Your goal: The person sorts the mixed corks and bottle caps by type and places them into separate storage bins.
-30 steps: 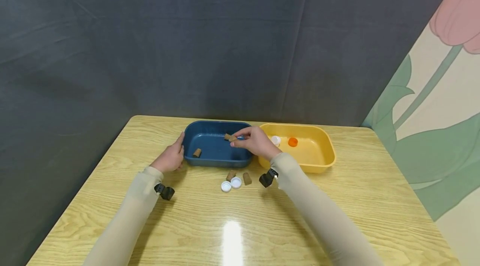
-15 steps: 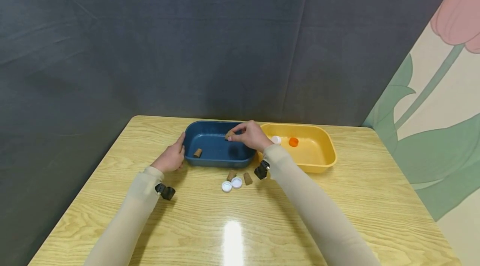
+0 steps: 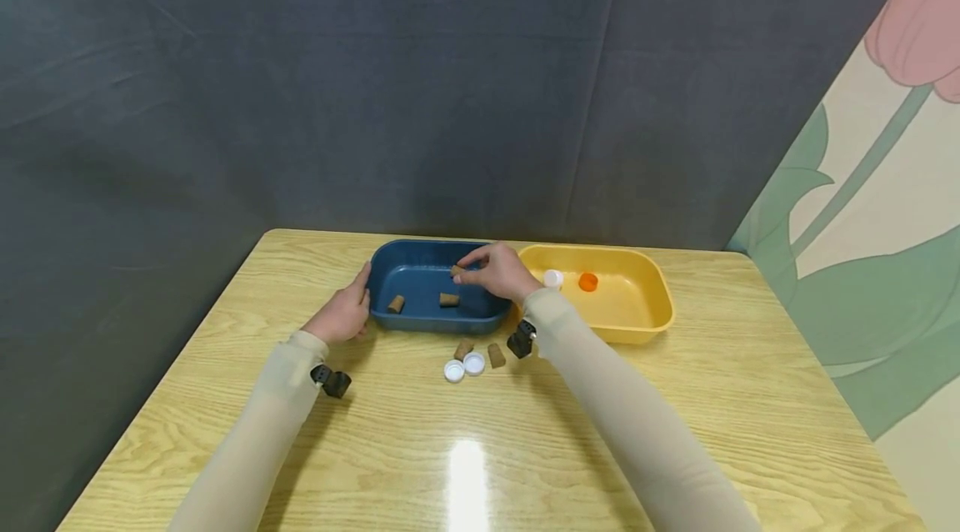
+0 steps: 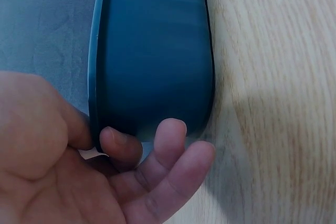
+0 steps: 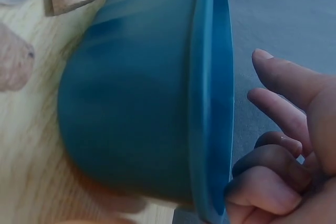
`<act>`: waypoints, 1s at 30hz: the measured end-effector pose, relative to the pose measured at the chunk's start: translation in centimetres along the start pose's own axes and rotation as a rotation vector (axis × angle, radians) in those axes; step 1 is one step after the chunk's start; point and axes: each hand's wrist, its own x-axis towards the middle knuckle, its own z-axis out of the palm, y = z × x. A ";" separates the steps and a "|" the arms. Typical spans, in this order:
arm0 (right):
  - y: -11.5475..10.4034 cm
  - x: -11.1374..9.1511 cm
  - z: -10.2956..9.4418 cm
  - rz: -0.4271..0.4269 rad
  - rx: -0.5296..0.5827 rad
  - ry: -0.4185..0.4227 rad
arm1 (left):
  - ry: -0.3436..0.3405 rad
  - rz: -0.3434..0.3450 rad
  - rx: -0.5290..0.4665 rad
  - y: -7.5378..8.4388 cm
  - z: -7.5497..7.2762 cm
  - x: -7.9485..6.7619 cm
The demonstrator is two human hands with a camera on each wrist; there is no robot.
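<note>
My left hand holds the left end of a blue plastic bin, thumb and index finger at its rim in the left wrist view, other fingers bent along the outside wall. Over the bin's right side is my right hand. In the right wrist view, its thumb and index finger stand apart with nothing between them. A cork shows right at the fingertips in the head view. Two more corks lie in the bin, one cork near the middle and another cork at left.
A yellow bin stands right of the blue one, holding a white cap and an orange cap. On the table in front lie two corks and two white caps. A dark curtain hangs behind.
The right hand has moved slightly left and let go of a cork, which now lies near the middle of the blue bin. The left hand stays at the bin's left end.
</note>
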 end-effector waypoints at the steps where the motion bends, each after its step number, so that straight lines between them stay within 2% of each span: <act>1: -0.1 -0.1 -0.1 0.010 0.000 -0.003 | 0.000 -0.002 -0.002 0.0 0.0 0.0; 6: -0.3 -0.4 -0.4 0.015 -0.015 -0.008 | -0.003 -0.006 -0.008 -0.1 -0.2 0.0; 12: -0.3 -1.5 -0.7 -0.053 -0.036 -0.032 | -0.001 0.000 0.001 -0.4 -0.2 0.1; 20: -0.8 -4.4 -0.7 -0.110 -0.042 -0.079 | -0.001 -0.006 0.001 -0.4 -0.2 0.1; 30: -0.8 -8.3 0.6 -0.141 -0.034 -0.161 | -0.003 -0.006 -0.007 -0.5 -0.1 0.3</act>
